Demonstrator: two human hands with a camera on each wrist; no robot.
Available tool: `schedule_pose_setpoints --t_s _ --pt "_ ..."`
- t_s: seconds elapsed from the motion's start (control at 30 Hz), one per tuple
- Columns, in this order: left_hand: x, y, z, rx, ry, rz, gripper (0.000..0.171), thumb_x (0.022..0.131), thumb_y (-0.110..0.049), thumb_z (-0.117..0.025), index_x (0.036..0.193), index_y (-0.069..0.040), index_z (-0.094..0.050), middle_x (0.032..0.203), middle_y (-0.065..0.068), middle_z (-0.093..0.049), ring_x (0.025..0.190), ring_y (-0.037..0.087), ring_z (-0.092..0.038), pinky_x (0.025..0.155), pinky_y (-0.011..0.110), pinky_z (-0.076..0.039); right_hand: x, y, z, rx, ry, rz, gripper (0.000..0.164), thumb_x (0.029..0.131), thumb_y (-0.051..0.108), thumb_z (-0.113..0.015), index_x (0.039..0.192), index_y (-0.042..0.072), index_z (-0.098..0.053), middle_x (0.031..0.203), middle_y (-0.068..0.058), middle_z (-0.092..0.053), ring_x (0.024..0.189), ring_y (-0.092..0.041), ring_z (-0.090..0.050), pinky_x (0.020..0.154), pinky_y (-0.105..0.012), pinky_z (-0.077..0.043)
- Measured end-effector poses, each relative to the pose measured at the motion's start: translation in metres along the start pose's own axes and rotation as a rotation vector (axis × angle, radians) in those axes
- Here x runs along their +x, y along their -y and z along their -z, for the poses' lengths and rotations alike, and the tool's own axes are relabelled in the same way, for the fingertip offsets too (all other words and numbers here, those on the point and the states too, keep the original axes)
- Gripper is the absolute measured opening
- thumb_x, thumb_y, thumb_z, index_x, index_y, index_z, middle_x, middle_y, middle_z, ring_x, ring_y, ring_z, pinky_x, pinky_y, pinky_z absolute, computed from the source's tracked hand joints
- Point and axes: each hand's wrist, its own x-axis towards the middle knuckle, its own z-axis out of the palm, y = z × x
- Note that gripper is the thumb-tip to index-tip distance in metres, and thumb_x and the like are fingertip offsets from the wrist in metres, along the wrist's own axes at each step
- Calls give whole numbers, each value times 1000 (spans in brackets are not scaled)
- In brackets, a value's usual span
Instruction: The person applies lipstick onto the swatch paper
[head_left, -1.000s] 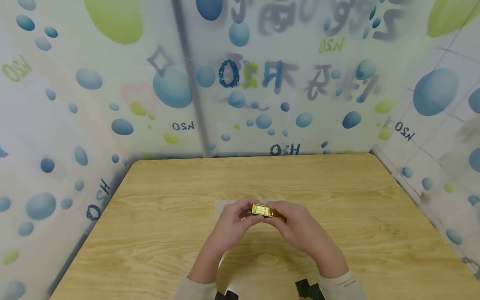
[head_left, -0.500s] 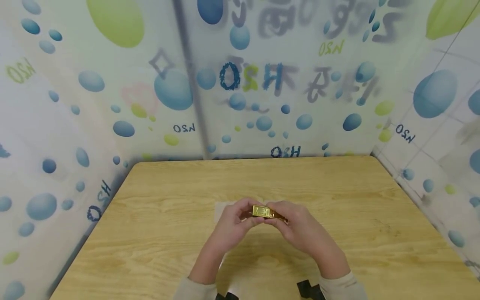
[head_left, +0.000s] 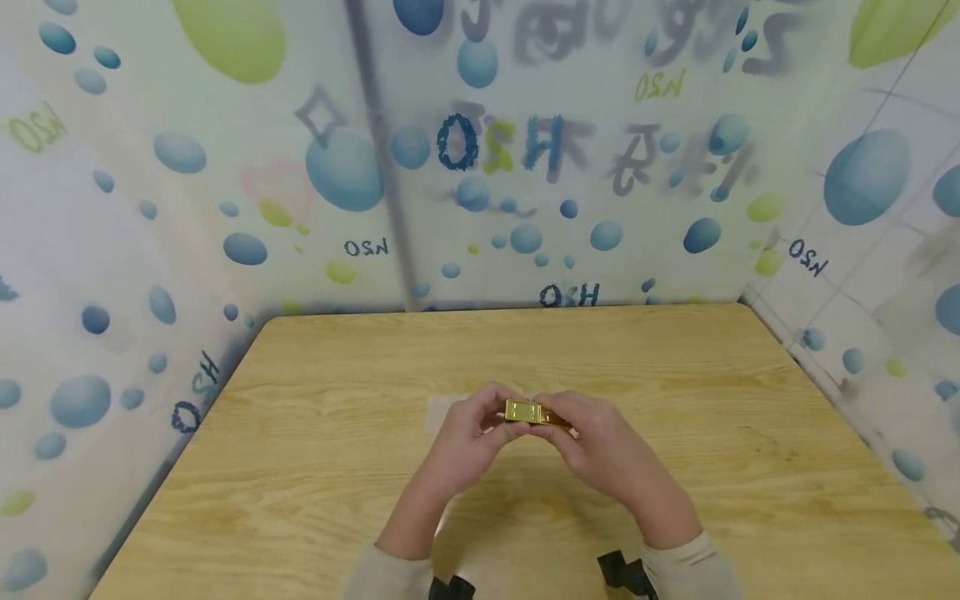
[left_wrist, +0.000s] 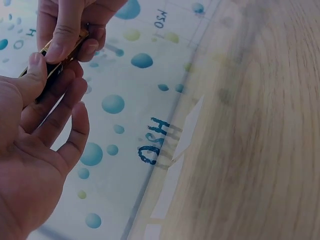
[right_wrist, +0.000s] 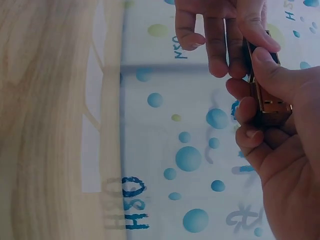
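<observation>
A small, shiny gold-coloured rectangular metal piece (head_left: 522, 412) with dark sides is held between both hands above the table. Its left end shows a framed gold face in the head view; the right part is darker gold. My left hand (head_left: 468, 442) pinches the left end with thumb and fingers. At the other end, my right hand (head_left: 606, 446) grips with thumb on one side and curled fingers on the other. In the right wrist view a brownish-gold face of the metal piece (right_wrist: 275, 104) with small slots shows below the thumb. Fingers hide much of it.
A wooden table (head_left: 337, 475) lies beneath the hands. Behind the left hand is a pale rectangular patch (head_left: 442, 414) on the tabletop. Walls printed with blue and green drops (head_left: 345, 171) close in the back and sides. Black blocks (head_left: 628, 573) sit at the wrists.
Both hands keep their grip on the gold metal piece, which has turned slightly, so less of its right end shows. The whole head view has shifted a little up and down.
</observation>
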Motion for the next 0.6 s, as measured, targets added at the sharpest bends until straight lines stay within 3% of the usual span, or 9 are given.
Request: schedule_pose_setpoints --t_s 0.37,0.6 --pt "1 -2 14 -43 48 -16 21 102 -11 -71 122 -10 -66 115 12 -79 97 14 -73 85 27 -60 12 3 8 4 72 29 26 94 3 -79 119 6 -76 103 -3 -80 83 -6 -71 73 -21 -62" --pt "1 -2 13 -44 2 -10 20 103 -10 -69 123 -9 -66 117 12 -79 98 11 -72 86 26 -60 14 1 1 -3 -15 76 21 90 2 -82 111 5 -76 96 -2 -76 77 -5 -65 68 -17 -57"
